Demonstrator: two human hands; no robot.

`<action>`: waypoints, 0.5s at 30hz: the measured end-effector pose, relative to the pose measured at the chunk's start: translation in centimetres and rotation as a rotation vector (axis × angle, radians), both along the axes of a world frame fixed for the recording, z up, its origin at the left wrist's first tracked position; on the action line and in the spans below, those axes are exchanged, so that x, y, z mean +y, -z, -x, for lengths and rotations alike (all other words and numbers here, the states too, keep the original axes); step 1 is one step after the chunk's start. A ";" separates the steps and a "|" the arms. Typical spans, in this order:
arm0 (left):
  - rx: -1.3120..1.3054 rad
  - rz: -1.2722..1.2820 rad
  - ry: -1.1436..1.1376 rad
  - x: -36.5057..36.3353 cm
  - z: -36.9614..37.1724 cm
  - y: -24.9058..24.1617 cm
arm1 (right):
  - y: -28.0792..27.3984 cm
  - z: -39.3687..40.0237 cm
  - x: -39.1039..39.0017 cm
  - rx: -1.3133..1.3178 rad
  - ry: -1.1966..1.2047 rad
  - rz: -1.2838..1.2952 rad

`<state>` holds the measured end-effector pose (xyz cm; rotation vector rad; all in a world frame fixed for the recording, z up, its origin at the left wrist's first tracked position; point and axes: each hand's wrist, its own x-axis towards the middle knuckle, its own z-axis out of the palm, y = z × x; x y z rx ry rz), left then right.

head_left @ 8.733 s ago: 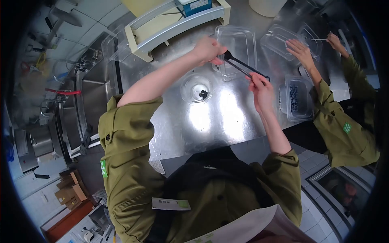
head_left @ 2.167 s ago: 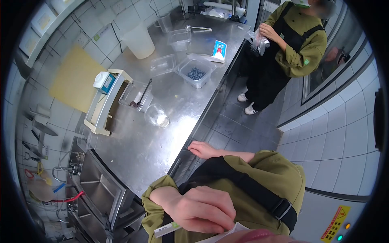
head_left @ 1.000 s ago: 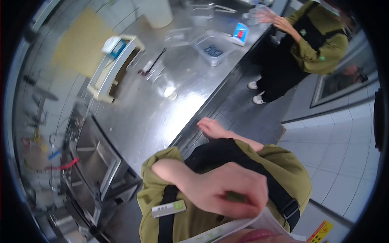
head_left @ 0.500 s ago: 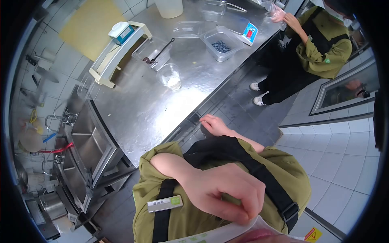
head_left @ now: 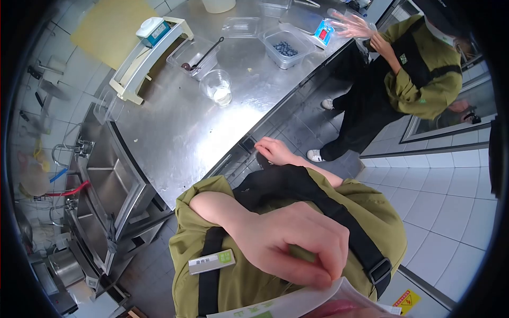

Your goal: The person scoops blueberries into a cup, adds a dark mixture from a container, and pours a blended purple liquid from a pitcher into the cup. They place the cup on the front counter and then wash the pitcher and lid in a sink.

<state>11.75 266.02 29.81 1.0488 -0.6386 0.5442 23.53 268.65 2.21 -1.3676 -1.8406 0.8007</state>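
My left hand [head_left: 297,241] is raised close to my mouth, thumb and fingertips pinched on the rim of a clear plastic mouth shield [head_left: 313,303] with green print. My right hand [head_left: 275,151] hangs by the front edge of the steel table, in front of my black apron [head_left: 281,183]. Its fingers are loosely bent, with nothing visible in them. Nearest on the table is a clear plastic cup [head_left: 216,87] with something white inside. Behind it, a clear tub [head_left: 193,58] holds a dark-handled spoon [head_left: 208,53].
Blueberries [head_left: 285,49] lie in a clear tub beside a blue-fronted scale [head_left: 322,33] on the steel table [head_left: 175,132]. A co-worker [head_left: 419,69] stands at the right, wearing a clear glove [head_left: 352,25]. Sinks [head_left: 114,185] are at the left; a white shelf [head_left: 146,66] stands on the table.
My view has shifted slightly, so the table sits a little higher and further left. The co-worker's gloved hand has spread its fingers, and one foot has moved closer. My hands keep nearly the same pose.
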 end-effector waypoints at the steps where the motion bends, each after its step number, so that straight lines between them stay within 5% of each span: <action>1: -0.003 0.009 -0.005 0.0 0.1 0.0 | 0.2 -0.1 0.0 -0.008 -0.011 -0.024; 15: 0.009 0.025 -0.066 -0.6 0.6 0.4 | 0.4 0.0 -0.3 -0.033 -0.031 -0.027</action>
